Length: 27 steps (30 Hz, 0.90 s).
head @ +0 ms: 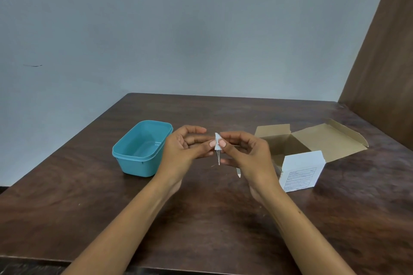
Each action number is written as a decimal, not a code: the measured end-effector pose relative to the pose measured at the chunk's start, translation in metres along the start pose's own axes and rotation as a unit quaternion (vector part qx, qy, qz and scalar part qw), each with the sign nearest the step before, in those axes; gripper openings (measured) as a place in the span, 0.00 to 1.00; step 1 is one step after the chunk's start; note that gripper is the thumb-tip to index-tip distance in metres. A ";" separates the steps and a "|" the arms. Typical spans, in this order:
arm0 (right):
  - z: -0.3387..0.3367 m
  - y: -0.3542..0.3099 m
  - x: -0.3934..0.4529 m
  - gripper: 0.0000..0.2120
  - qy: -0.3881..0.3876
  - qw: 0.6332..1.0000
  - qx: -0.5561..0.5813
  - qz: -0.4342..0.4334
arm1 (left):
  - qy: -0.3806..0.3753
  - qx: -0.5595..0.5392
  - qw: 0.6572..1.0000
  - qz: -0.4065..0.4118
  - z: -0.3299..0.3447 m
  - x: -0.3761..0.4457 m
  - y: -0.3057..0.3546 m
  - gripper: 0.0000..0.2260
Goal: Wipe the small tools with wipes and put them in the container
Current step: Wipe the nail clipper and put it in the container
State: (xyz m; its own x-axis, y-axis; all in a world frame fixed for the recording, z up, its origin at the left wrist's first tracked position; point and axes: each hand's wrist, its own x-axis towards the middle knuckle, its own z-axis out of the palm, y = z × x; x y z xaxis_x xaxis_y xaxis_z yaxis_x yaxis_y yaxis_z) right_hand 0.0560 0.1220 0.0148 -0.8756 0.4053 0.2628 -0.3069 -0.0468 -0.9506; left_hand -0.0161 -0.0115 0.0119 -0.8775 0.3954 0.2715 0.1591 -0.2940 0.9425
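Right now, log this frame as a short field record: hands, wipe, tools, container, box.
left hand: pinches the wipe
right hand: pinches the wipe from the other side
wipe: small white piece, held above the table
small tools: thin metal pins hanging below the wipe; count unclear
container: teal, open, looks empty, left of the hands
cardboard box: open, right of the hands

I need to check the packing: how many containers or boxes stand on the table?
2. The teal plastic container stands to the left of the hands, open, nothing visible inside. The open cardboard box stands to their right; its inside is partly hidden.
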 end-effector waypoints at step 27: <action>-0.007 -0.009 0.002 0.04 -0.020 0.989 0.062 0.129 | -0.030 0.095 0.992 0.074 -0.005 -0.001 0.005 0.10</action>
State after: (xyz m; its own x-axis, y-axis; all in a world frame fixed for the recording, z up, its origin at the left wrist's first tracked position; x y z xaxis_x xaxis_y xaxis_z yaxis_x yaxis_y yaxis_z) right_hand 0.0593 0.1298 0.0229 -0.9443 0.3282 0.0224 -0.1117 -0.2559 -0.9602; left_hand -0.0173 -0.0176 0.0150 -0.8106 0.4123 0.4159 0.3725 -0.1850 0.9094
